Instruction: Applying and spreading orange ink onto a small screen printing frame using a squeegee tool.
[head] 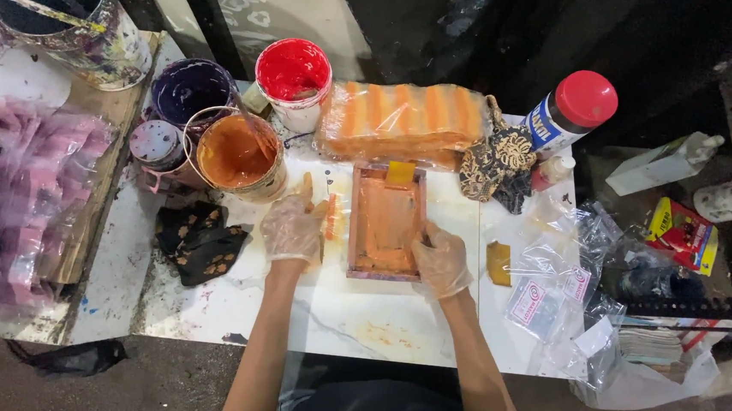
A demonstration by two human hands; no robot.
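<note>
White tabletop [350, 316], paint-stained. Small wooden frame [386, 222] lies flat mid-tabletop, smeared orange inside, a yellow scraper [401, 174] resting at its far edge. Right hand [441, 260], in a clear glove, grips the frame's right side near the front corner, fingers curled over the rail. Left hand [293, 229], also gloved, lies palm down on the tabletop just left of the frame, fingers loosely spread, not touching the frame; whether it holds the orange-stained piece [332, 216] beside it, cannot tell. Behind the frame: plastic-wrapped stack of orange-striped cloth [402, 120]. Left of that: red paint tub [293, 76], dark purple tub [189, 90], orange paint tub [236, 155] nearest the left hand, small lidded cup [155, 145]. Black patterned cloth [199, 241] lies left of the left hand. Right of the frame: patterned pouch [496, 159], red-capped spray can [572, 113] lying tilted, a yellow card [499, 263], heap of clear plastic bags [563, 279]. Far left: pink bagged goods [37, 182], big dark paint bucket [71, 9].
</note>
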